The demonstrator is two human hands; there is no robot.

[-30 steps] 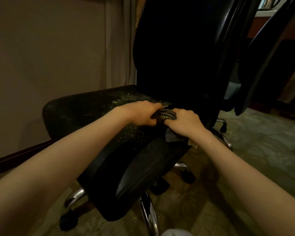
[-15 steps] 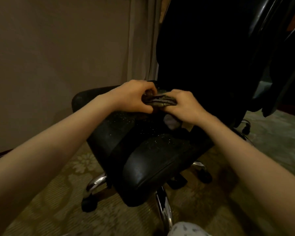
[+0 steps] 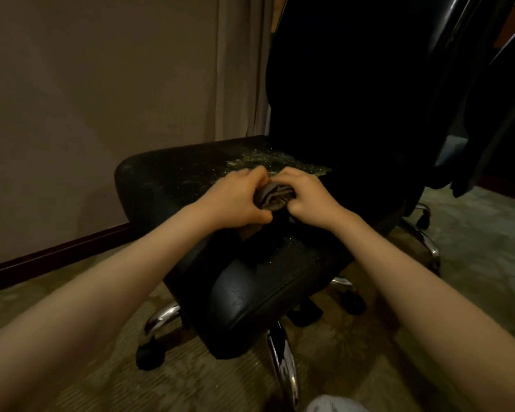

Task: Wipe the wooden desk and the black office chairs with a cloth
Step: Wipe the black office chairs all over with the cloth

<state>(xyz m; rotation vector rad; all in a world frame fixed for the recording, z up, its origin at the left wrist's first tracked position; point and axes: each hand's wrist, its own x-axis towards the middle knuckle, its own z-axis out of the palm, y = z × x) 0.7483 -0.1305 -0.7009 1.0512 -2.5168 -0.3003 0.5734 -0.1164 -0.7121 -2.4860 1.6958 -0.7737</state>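
We've got our left hand (image 3: 238,200) and right hand (image 3: 306,197) both curled round the bunched-up cloth (image 3: 275,195), which sits squeezed right between them, just over the middle of the black office chair (image 3: 191,179) seat. Gritty specks cover the seat behind our knuckles. Chrome legs spread onto the carpet (image 3: 72,346) below.
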